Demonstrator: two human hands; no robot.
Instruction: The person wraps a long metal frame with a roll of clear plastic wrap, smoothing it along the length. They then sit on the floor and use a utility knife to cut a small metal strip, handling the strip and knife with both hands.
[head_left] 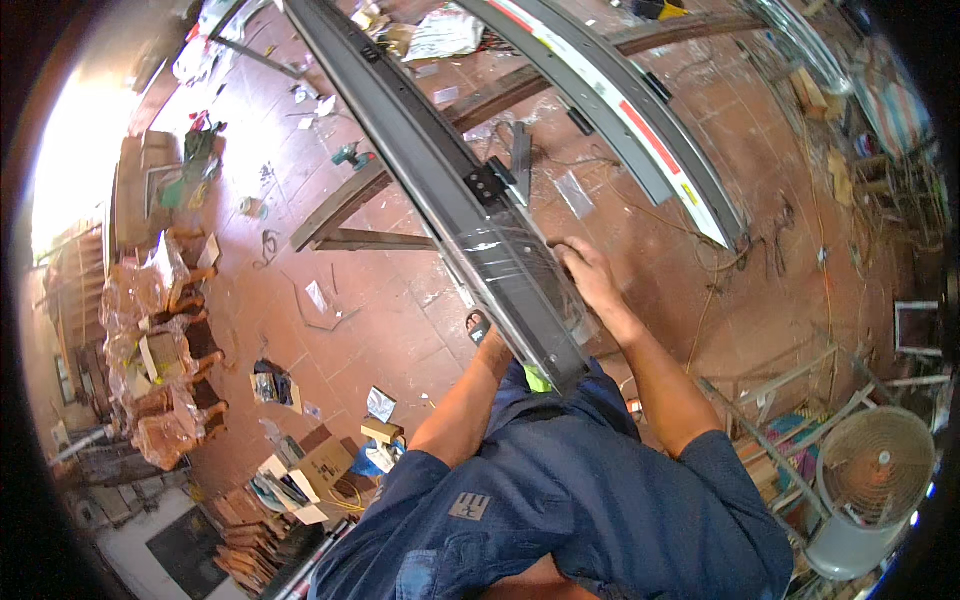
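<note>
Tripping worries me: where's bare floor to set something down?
Floor looks mostly bare left of the dark beam, between the sandaled foot and small open box, and right of the right forearm, past the striped beam's end. Crowded: around the cardboard boxes, wrapped furniture and fan.

Workshop, cluttered, with a reddish-brown tiled floor strewn with scraps, packets and cords; a rough brown timber trestle carries a long dark-grey metal beam and a second long grey metal length with a white-and-red strip. Also on the floor: one teal-and-black power drill and an open brown cardboard box. At the sides: brown wooden furniture in clear plastic wrap, a stack of small brown wooden pieces, and one large round grey fan.
</note>
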